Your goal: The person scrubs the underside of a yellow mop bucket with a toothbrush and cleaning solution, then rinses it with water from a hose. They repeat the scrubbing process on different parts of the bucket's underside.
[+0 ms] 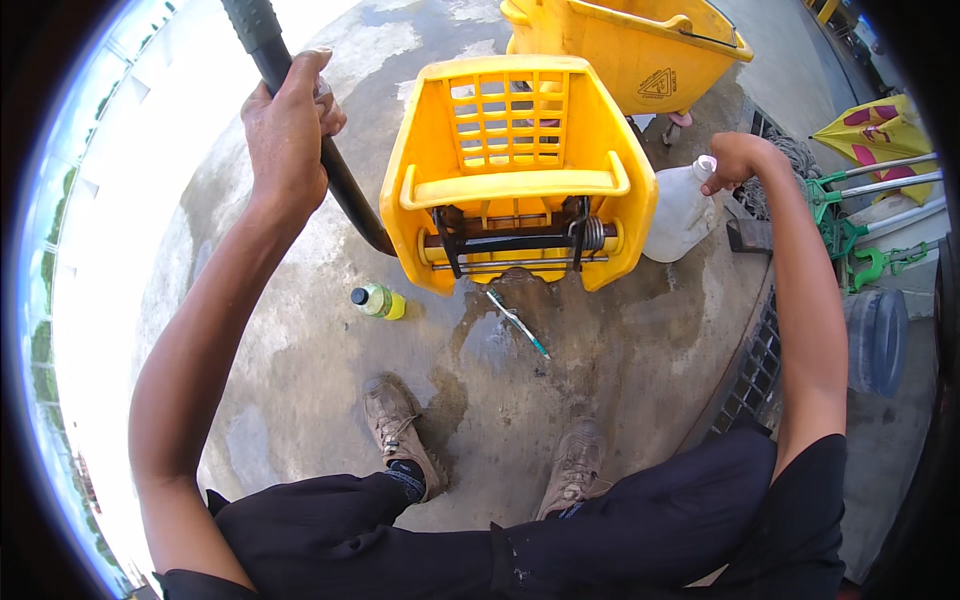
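Note:
My left hand (290, 125) is closed round the black handle (352, 195) of a yellow mop wringer (610, 200), which sits in front of me with its slotted grid and black spring mechanism showing. My right hand (728, 165) is closed at the neck of a translucent white plastic jug (672, 225), just right of the wringer. On the wet concrete below the wringer lie a toothbrush (518, 324) with white and teal colours and, to the left, a small yellow-green bottle with a dark cap (380, 301).
A yellow mop bucket (630, 50) stands behind the wringer. To the right are a drain grate (750, 375), a grey mop head (790, 158), green tool heads with metal poles (880, 190), a yellow cloth-like item (860, 135) and a clear plastic container (875, 340). My shoes are below.

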Demonstrator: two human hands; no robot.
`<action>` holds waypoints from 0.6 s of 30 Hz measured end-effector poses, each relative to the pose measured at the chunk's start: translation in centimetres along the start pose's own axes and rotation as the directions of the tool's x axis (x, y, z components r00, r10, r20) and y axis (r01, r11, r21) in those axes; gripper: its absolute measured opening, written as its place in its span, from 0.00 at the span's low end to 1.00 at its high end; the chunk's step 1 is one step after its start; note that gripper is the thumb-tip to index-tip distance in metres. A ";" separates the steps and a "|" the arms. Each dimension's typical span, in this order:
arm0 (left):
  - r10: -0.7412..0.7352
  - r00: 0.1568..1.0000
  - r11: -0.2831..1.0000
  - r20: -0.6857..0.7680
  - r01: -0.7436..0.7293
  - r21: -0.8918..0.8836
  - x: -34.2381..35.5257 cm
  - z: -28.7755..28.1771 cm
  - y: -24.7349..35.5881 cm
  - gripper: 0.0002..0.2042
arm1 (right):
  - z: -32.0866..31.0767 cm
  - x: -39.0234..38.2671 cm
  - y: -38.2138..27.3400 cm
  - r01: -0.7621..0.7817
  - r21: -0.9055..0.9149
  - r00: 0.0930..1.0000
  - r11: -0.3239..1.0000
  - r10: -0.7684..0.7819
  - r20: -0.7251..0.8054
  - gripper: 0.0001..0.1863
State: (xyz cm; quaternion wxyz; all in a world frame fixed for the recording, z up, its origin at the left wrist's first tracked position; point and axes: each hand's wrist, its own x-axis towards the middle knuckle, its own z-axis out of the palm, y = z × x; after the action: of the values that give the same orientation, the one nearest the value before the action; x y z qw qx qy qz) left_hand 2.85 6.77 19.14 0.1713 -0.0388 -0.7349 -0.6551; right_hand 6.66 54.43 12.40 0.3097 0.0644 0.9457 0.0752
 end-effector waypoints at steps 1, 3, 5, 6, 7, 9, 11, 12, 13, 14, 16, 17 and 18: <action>-0.004 0.999 0.999 0.038 0.005 -0.037 -0.5 -1.0 -0.1 0.12 | -1.1 -0.2 -0.5 -0.021 -0.182 0.998 0.983 0.009 -0.065 0.20; -0.006 0.997 0.996 0.083 0.013 -0.091 -1.9 -1.8 0.2 0.15 | -3.2 -0.4 -1.0 0.082 0.086 0.959 0.993 -0.055 -0.279 0.21; -0.013 0.994 0.992 0.107 0.026 -0.124 -3.4 -2.5 0.2 0.17 | -5.3 -0.1 -2.3 0.194 0.313 0.932 0.930 -0.075 -0.354 0.21; -0.013 0.994 0.993 0.109 0.026 -0.117 -3.9 -3.3 0.2 0.19 | -6.2 -0.3 -4.1 0.198 0.344 0.930 0.918 -0.066 -0.361 0.23; -0.017 0.993 0.992 0.117 0.031 -0.124 -4.5 -4.0 -0.3 0.20 | -6.9 -1.0 -6.3 0.188 0.372 0.931 0.909 -0.044 -0.363 0.24; -0.014 0.989 0.992 0.144 0.031 -0.122 -5.4 -5.9 -0.8 0.19 | -7.3 -1.9 -9.2 0.296 0.493 0.904 0.818 -0.073 -0.421 0.29; -0.037 0.982 0.986 0.187 0.066 -0.151 -6.5 -6.8 -0.5 0.19 | -6.4 -1.7 -11.2 0.516 0.623 0.827 0.588 -0.151 -0.541 0.33; -0.043 0.980 0.983 0.193 0.076 -0.166 -7.2 -6.9 -0.5 0.18 | -6.3 -1.6 -12.1 0.578 0.579 0.801 0.575 -0.263 -0.538 0.35; -0.046 0.981 0.982 0.190 0.080 -0.171 -7.6 -7.0 -0.5 0.18 | -6.4 -1.7 -12.9 0.638 0.535 0.764 0.553 -0.371 -0.528 0.36; -0.050 0.981 0.981 0.187 0.084 -0.177 -8.0 -7.2 -0.6 0.17 | -6.5 -1.8 -13.8 0.696 0.492 0.717 0.522 -0.476 -0.510 0.37; -0.026 0.978 0.984 0.207 0.062 -0.170 -8.5 -7.9 -0.8 0.16 | -7.6 -3.9 -15.1 0.647 0.328 0.744 0.688 -0.475 -0.471 0.37; -0.014 0.976 0.983 0.219 0.053 -0.174 -8.9 -8.2 -1.1 0.16 | -7.9 -4.3 -15.4 0.610 0.236 0.759 0.757 -0.471 -0.450 0.36; 0.000 0.973 0.984 0.231 0.041 -0.173 -9.2 -8.4 -1.1 0.16 | -8.2 -4.3 -15.4 0.614 0.201 0.752 0.763 -0.489 -0.442 0.36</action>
State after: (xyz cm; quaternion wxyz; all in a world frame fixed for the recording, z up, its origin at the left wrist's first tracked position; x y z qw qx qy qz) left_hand 12.85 -0.08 16.07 0.0740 -0.1221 -0.6891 -0.7105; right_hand 4.05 37.73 18.63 0.1220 -0.1852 0.9598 -0.1719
